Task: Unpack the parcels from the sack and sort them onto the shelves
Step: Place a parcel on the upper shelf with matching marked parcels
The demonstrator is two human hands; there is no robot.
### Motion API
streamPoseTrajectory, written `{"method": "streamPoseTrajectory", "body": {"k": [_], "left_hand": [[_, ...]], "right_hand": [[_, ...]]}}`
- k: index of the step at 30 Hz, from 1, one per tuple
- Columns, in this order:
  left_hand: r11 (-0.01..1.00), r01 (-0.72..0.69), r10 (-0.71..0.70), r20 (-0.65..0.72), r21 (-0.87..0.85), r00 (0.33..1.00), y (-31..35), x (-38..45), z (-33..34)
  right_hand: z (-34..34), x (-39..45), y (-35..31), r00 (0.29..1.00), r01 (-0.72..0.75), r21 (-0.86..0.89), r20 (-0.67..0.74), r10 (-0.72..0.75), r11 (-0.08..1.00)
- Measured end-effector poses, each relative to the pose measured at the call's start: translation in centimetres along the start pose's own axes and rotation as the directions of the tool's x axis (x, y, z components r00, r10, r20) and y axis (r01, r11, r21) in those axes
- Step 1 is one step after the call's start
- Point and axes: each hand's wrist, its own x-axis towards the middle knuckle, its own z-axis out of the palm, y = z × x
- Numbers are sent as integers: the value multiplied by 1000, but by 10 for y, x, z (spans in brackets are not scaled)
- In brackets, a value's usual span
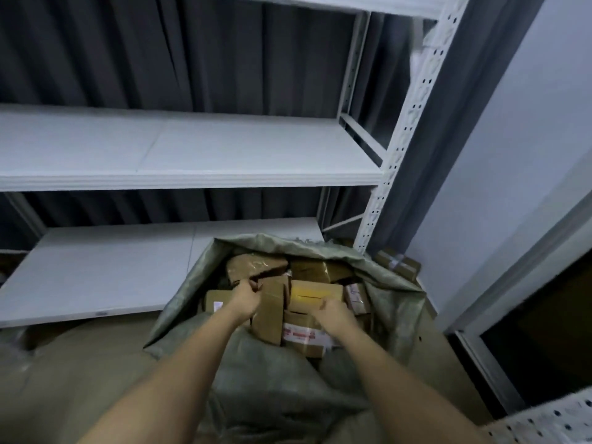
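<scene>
Green woven sack (pixel 275 379) lies open below the white shelves (pixel 192 181), full of cardboard parcels (pixel 320 270). My left hand (pixel 245 298) curls its fingers round the tall brown box (pixel 269 315) to pull it out. My right hand (pixel 334 314) grips the edge of the yellow-taped box (pixel 315 294), probably to lift it too.

One open grey-green woven sack (pixel 394 302) holds a heap of brown cardboard parcels (pixel 272 312); about nine show at its mouth, though those underneath cannot be counted. One more brown cardboard box (pixel 398 262) lies outside the sack, beside the rack's post. Three white shelf boards (pixel 179 155) of one white metal rack are in view. Two bare hands (pixel 245 298) reach in.
</scene>
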Motion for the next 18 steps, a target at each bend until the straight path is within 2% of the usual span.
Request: {"method": "streamPoseTrajectory", "body": {"k": [3, 7, 13, 18], "left_hand": [[999, 24, -26, 94, 22, 995, -28, 31, 0], [988, 109, -124, 141, 109, 982, -59, 64, 8], [944, -21, -102, 352, 330, 930, -90, 97, 32], [794, -202, -116, 470, 573, 875, -118, 101, 50]], "right_hand": [[39, 25, -15, 989, -37, 114, 149, 20, 993], [80, 52, -28, 963, -120, 234, 264, 56, 965], [126, 89, -29, 955, -245, 81, 189, 226, 966], [161, 103, -24, 947, -271, -3, 175, 268, 962]]}}
